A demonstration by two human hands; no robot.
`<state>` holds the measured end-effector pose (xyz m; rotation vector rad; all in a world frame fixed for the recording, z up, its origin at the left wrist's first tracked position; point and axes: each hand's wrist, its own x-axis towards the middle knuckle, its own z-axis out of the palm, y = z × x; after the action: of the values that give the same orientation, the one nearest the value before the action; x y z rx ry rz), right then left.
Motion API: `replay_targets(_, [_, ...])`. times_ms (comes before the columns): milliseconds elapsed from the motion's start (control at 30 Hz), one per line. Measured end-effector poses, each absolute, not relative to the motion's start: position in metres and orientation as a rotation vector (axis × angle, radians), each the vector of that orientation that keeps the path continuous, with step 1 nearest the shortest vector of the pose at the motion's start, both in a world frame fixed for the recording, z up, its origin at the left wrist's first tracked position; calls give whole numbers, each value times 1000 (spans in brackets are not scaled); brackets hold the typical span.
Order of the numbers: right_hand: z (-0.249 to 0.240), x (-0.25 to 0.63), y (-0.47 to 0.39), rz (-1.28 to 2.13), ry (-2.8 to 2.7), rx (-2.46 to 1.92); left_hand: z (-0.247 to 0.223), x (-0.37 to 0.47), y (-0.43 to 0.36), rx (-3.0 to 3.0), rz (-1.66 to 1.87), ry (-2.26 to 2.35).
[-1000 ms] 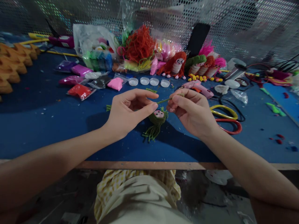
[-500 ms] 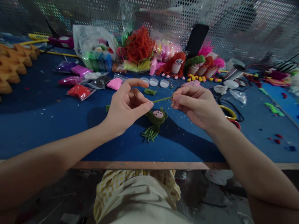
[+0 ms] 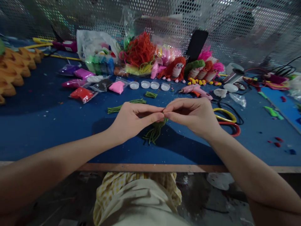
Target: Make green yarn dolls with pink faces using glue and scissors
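My left hand (image 3: pixel 139 121) and my right hand (image 3: pixel 189 116) meet fingertip to fingertip above the table, both pinched. Between them is a thin strand of green yarn, now almost wholly hidden by the fingers. Just beneath lies a small doll with green yarn hair (image 3: pixel 154 133); my hands cover its face, and only the loose strands show. A longer bundle of cut green yarn (image 3: pixel 115 109) lies beyond my left hand, and a short green yarn bundle (image 3: pixel 150 94) lies farther back.
Several clear round lids (image 3: pixel 145 84) sit behind the yarn. A pink glue gun (image 3: pixel 202 93) and scissors with yellow and red handles (image 3: pixel 229 116) lie right. Finished yarn-haired dolls (image 3: pixel 176 69) stand at the back. Bagged clay (image 3: pixel 82 94) and an orange egg tray (image 3: pixel 17 64) are left.
My hands have come together from a gap with the yarn stretched between them. They now hide the doll's face, while the glue gun and lids show more fully.
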<state>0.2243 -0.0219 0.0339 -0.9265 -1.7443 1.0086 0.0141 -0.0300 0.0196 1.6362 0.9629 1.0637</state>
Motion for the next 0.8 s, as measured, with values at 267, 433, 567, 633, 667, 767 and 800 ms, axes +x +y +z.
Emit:
replay_targets(267, [30, 227, -19, 776, -1896, -890, 20, 14, -21, 1547, 997, 960])
replay_targets(433, [24, 229, -19, 450, -2005, -752, 17, 15, -21, 1471, 1014, 936])
replay_targets(567, [22, 229, -19, 400, -2037, -748, 17, 16, -21, 1455, 1004, 931])
replay_targets(633, [22, 229, -19, 402, -2044, -774, 17, 16, -21, 1448, 997, 930])
replay_targets(667, [22, 229, -19, 404, -2042, -777, 16, 15, -21, 1447, 993, 930])
replay_targets(767, [22, 229, -18, 396, -2036, -775, 14, 15, -21, 1453, 990, 929])
replay_targets(800, [22, 229, -18, 391, -2036, -775, 14, 15, -21, 1458, 992, 933])
